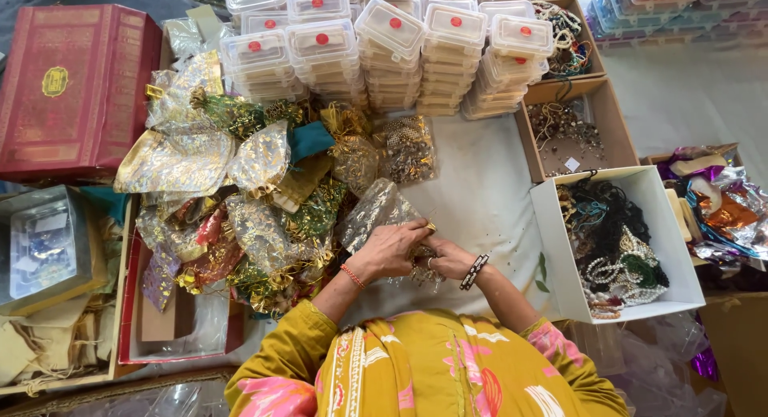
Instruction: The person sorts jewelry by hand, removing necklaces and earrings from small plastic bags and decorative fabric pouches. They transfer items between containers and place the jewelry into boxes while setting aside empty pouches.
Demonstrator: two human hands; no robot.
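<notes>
I see a see-through pouch (374,213) with gold dots under my hands. Its long side slants up and away to the left of my grip. My left hand (390,250) pinches its near end. My right hand (448,258) is pressed around small beads (424,274); they touch. Left lies a pouch pile (240,201). Right is bare cloth (480,193), then a white box (552,249).
</notes>
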